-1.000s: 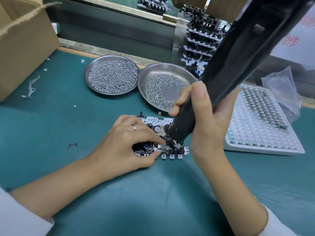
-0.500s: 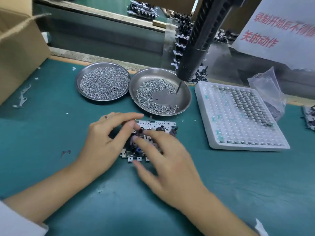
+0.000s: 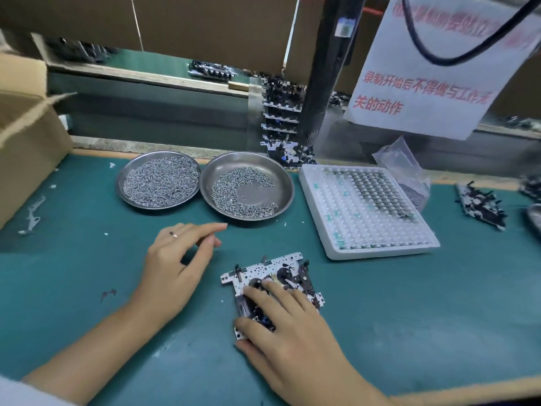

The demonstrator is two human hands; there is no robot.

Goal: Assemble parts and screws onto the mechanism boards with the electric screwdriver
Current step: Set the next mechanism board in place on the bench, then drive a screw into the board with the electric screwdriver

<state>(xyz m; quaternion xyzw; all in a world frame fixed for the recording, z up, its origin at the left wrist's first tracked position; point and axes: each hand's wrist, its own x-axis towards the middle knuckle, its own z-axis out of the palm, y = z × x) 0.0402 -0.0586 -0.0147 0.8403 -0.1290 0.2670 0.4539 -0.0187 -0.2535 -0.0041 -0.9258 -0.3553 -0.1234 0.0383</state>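
Green-matted worktop point(image 3: 409, 317) carries the white perforated metal mechanism board point(image 3: 272, 276), pinned flat under the spread right hand point(image 3: 292, 326), while the empty, loosely spread left hand point(image 3: 178, 259) hovers near the round steel screw dish point(image 3: 281, 177), likely to fetch one.

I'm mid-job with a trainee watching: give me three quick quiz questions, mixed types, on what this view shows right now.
1. True or false: the right hand rests on the mechanism board.
2. Which screw dish is fuller? A) left dish B) right dish
3. Fill in: the electric screwdriver hangs above the bench, held by ____ hand.

Key: 1 true. 2 A; bare metal shows in the right dish. 3 neither; the left hand hovers open beside the board.
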